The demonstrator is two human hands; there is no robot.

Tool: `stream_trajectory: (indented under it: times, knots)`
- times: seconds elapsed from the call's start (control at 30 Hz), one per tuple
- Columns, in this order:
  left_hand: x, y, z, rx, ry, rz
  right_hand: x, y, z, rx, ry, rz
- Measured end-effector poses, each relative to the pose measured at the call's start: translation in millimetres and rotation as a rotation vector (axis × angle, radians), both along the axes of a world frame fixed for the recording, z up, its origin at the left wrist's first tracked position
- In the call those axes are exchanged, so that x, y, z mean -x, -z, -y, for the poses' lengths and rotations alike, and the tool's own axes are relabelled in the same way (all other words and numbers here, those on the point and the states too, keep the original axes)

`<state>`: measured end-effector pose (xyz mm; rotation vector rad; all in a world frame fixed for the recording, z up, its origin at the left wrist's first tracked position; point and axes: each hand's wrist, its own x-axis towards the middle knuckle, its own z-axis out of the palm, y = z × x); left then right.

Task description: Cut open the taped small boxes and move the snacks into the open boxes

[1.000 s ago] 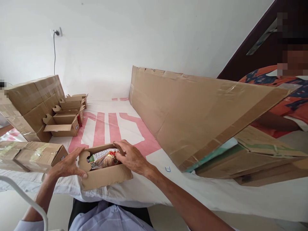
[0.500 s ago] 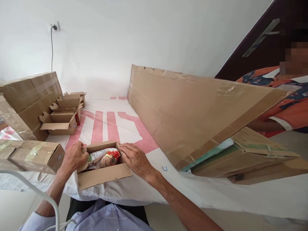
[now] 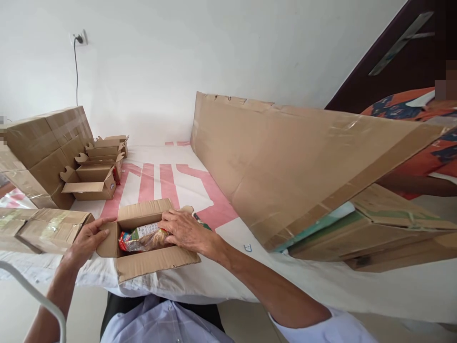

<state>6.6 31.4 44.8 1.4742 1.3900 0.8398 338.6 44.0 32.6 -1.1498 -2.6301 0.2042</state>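
On the cloth in front of me, an open cardboard box (image 3: 159, 263) holds a clear plastic food packet (image 3: 144, 239) with red and green print and brown contents. My left hand (image 3: 86, 239) is at the box's left end, its thumb and fingers closed on the folded-out left flap (image 3: 108, 243). Over the right end of the packet lies my right hand (image 3: 185, 231), fingers bent and close together on it. That hand hides the packet's right part and much of the box's right end. A dark green patch shows behind the right wrist; what it belongs to is unclear.
Several open cardboard boxes (image 3: 93, 183) line the left, before stacked taped cartons (image 3: 44, 138). Taped boxes (image 3: 53, 228) lie at near left. A large cardboard panel (image 3: 285, 166) slants along the right, with cartons (image 3: 400, 219) and a person in an orange patterned top (image 3: 410, 157) beyond.
The box's left and far flaps now stand folded outward. My left hand has moved left; my right hand has shifted left from the box's right edge onto the packet.
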Motion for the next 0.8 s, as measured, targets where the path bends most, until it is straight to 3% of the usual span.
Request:
stream_trajectory:
  times: [0.13,0.3,0.43,0.63,0.8]
  knots:
    - [0.5,16.6,3.9,-0.281,-0.024,-0.278,-3.5,2.5,-3.3,0.01,0.02,-0.074]
    - [-12.7,6.6,14.9,-0.52,0.072,-0.508,-3.9,3.0,-0.7,0.036,0.063,-0.142]
    - [-11.8,0.6,15.9,-0.473,0.145,-0.607,-2.9,2.4,0.4,0.054,0.081,-0.172]
    - [1.5,16.5,15.3,-0.214,0.247,-0.678,-1.2,10.2,-0.6,0.0,0.098,-0.192]
    - [-4.6,10.1,9.4,-0.277,0.258,-0.7,0.0,16.3,-2.2,-0.035,0.088,-0.19]
